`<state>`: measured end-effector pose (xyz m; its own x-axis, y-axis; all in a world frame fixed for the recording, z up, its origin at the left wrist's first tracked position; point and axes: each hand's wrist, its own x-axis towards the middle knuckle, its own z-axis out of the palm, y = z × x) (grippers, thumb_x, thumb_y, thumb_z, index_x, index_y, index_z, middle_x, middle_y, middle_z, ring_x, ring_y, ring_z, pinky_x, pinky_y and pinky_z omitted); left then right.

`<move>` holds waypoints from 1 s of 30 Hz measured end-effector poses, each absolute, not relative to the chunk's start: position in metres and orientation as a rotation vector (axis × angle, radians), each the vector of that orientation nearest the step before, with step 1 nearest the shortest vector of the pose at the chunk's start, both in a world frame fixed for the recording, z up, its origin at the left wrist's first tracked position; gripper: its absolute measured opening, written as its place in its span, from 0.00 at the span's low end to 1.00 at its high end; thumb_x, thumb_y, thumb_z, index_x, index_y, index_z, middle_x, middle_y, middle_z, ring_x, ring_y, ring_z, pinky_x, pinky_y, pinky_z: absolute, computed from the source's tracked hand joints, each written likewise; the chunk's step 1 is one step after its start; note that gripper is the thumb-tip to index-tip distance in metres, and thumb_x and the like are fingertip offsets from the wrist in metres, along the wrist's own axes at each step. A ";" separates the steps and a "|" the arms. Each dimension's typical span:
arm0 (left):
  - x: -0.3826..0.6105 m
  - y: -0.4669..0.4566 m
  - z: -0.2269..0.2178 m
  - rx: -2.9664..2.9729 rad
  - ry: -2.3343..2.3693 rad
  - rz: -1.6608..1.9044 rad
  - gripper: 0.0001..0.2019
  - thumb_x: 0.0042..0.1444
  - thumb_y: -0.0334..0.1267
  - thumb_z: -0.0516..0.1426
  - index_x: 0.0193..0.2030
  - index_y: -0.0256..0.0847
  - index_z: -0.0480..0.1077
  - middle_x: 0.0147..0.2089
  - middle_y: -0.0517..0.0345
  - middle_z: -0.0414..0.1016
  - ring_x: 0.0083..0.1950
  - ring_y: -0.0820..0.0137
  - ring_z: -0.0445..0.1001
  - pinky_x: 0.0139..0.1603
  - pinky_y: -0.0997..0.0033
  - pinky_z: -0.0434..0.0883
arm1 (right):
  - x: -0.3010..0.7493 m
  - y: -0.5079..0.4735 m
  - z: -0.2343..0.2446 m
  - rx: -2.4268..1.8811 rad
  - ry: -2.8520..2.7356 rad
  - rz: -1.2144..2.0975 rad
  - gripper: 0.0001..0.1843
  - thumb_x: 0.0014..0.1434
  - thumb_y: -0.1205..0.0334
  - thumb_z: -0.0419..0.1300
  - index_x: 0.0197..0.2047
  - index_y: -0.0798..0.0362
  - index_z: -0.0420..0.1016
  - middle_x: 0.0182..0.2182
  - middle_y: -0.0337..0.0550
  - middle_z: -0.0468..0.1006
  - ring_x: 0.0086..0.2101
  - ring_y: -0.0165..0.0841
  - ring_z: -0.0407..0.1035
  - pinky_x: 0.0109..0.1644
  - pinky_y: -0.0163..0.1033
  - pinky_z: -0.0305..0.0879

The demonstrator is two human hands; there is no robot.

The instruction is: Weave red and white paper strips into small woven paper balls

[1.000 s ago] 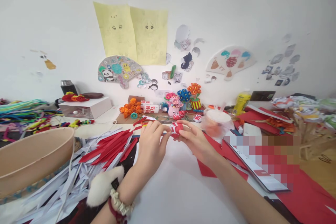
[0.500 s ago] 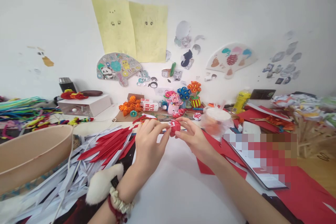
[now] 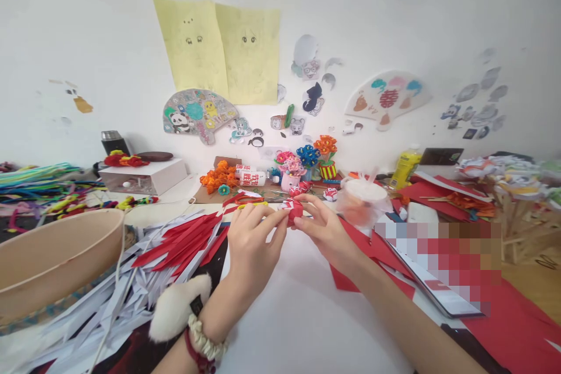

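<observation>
A small red and white folded-paper ball [image 3: 294, 211] is held up over the far end of the white sheet [image 3: 307, 298]. My left hand [image 3: 256, 236] pinches its left side between thumb and fingers. From the right, my right hand [image 3: 326, 228] grips it with thumb below and fingers curled over the top. The fingers hide part of the paper ball. Similar red and white paper pieces [image 3: 300, 189] lie just behind it. Left of my hands, red paper strips [image 3: 184, 242] rest on a heap of white paper strips [image 3: 120, 277].
A beige basket [image 3: 61, 245] stands at the left. A lidded cup in plastic [image 3: 363, 196] is behind my right hand. To the right are a tablet [image 3: 456, 304], partly blurred, and red paper [image 3: 517, 321]. Pipe-cleaner flowers [image 3: 289, 163] line the back by the wall.
My left hand has shifted slightly to the right, its fingers now reaching further over the paper ball. The right hand stays nearly in place. The whole view has shifted a little.
</observation>
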<state>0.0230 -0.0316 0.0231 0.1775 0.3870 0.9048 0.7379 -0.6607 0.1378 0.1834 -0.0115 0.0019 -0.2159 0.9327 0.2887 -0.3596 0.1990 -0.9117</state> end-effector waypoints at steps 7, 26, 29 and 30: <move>0.024 -0.031 0.021 -2.050 -0.929 -1.363 0.07 0.57 0.29 0.58 0.37 0.44 0.76 0.28 0.60 0.75 0.30 0.71 0.66 0.32 0.68 0.57 | 0.183 -0.010 0.002 -0.615 -1.234 1.348 0.23 0.50 0.59 0.70 0.49 0.45 0.69 0.46 0.41 0.72 0.43 0.34 0.72 0.51 0.42 0.67; 0.022 -0.034 0.031 -2.314 -1.184 -1.747 0.03 0.56 0.31 0.59 0.34 0.41 0.74 0.30 0.61 0.73 0.33 0.72 0.70 0.37 0.70 0.63 | 0.178 -0.017 0.008 -0.695 -1.287 1.083 0.16 0.50 0.59 0.68 0.42 0.48 0.69 0.42 0.39 0.73 0.35 0.31 0.74 0.40 0.38 0.75; 0.021 -0.033 0.033 -2.371 -1.293 -1.757 0.04 0.56 0.30 0.59 0.33 0.42 0.74 0.29 0.62 0.72 0.33 0.71 0.69 0.37 0.70 0.63 | 0.178 -0.019 0.009 -0.702 -1.300 1.090 0.17 0.50 0.59 0.68 0.42 0.48 0.69 0.42 0.39 0.72 0.33 0.31 0.75 0.41 0.39 0.75; 0.021 -0.033 0.033 -2.378 -1.319 -1.756 0.04 0.55 0.30 0.59 0.32 0.42 0.74 0.29 0.62 0.72 0.33 0.71 0.69 0.37 0.70 0.63 | 0.178 -0.020 0.009 -0.702 -1.305 1.089 0.17 0.50 0.60 0.68 0.42 0.48 0.69 0.42 0.39 0.72 0.33 0.31 0.75 0.41 0.39 0.75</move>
<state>0.0206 -0.0333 0.0331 0.0812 0.6493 0.7562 0.5454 -0.6640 0.5115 0.1776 -0.0197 0.0094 -0.0806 0.9136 0.3984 -0.2284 0.3722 -0.8996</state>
